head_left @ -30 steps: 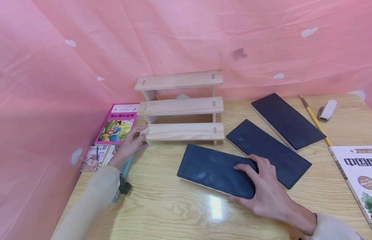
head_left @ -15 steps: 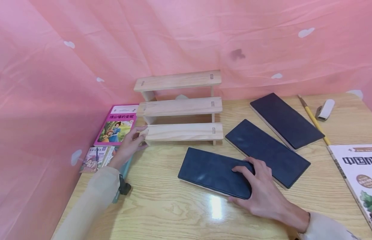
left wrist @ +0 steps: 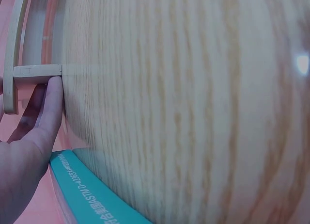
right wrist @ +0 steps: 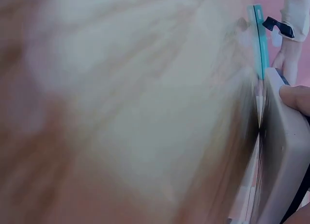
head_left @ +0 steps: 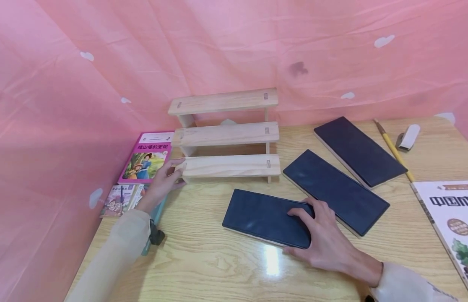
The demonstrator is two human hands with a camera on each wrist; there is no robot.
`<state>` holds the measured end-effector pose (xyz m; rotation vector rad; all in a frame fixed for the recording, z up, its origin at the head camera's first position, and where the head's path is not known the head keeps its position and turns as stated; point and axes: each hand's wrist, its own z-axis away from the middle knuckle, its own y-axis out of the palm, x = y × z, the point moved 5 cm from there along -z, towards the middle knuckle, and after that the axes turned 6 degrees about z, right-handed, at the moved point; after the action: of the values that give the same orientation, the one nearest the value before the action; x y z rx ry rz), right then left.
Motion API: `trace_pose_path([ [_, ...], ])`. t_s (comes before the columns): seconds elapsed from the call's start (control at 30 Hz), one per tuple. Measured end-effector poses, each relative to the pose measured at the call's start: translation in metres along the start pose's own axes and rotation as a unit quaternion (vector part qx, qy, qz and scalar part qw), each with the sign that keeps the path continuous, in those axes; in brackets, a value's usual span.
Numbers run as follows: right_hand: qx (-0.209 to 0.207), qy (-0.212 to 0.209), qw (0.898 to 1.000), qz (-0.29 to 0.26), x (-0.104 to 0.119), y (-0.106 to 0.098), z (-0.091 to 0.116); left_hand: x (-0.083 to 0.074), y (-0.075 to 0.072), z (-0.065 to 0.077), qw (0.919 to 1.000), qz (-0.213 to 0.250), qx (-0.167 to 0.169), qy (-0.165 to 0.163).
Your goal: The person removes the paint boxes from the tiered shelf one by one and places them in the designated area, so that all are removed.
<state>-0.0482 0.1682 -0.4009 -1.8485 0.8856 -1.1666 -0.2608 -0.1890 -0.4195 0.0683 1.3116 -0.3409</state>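
Observation:
A pale wooden three-step rack [head_left: 230,166] stands by the pink cloth in the head view. My left hand [head_left: 164,184] grips the left end of its lowest step, fingers against the end leg [left wrist: 38,72] in the left wrist view. In front of the rack is a rectangular dark-topped panel [head_left: 264,216] with a pale side. My right hand [head_left: 324,239] holds its right end, thumb at the near edge and fingers over the top and far edge. The right wrist view shows the thumb [right wrist: 295,97] on the pale side. Whether the panel touches the table cannot be told.
Two similar dark panels [head_left: 336,193] [head_left: 360,151] lie to the right. Beyond them are a yellow brush [head_left: 394,149], a white-capped small object [head_left: 409,137] and a large book [head_left: 451,218]. Picture books [head_left: 147,157] and a teal-edged book [left wrist: 92,190] lie at left. Pink cloth [head_left: 226,50] hangs behind.
The right hand has shifted the held panel slightly left and toward me, away from the rack. The left hand stays at the rack's end. The view has drifted a little.

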Motion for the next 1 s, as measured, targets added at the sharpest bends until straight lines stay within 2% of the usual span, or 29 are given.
trace_pose_path([
  [0.2, 0.023, 0.007, 1.0, 0.01, -0.001, 0.003, -0.001, 0.0, -0.001, -0.003, 1.0, 0.0, 0.002, 0.005],
  [0.47, 0.029, -0.015, 0.998, 0.055, -0.001, 0.007, -0.004, 0.002, -0.001, -0.003, 1.0, 0.001, 0.001, 0.009],
  [0.63, 0.044, -0.011, 0.998, 0.052, -0.004, 0.01, -0.006, -0.001, -0.002, -0.003, 0.9999, 0.004, -0.002, 0.016],
  [0.77, 0.055, -0.025, 0.998, 0.033, -0.003, 0.008, -0.007, -0.004, -0.004, -0.002, 0.9998, -0.004, -0.01, 0.016],
  [0.87, 0.064, -0.029, 0.997, -0.011, 0.0, -0.001, -0.004, -0.006, -0.002, 0.001, 0.9995, -0.024, -0.004, 0.018],
  [1.0, 0.069, -0.016, 0.996, -0.061, 0.001, -0.027, 0.003, -0.017, 0.003, 0.01, 0.992, -0.117, -0.013, 0.045],
])
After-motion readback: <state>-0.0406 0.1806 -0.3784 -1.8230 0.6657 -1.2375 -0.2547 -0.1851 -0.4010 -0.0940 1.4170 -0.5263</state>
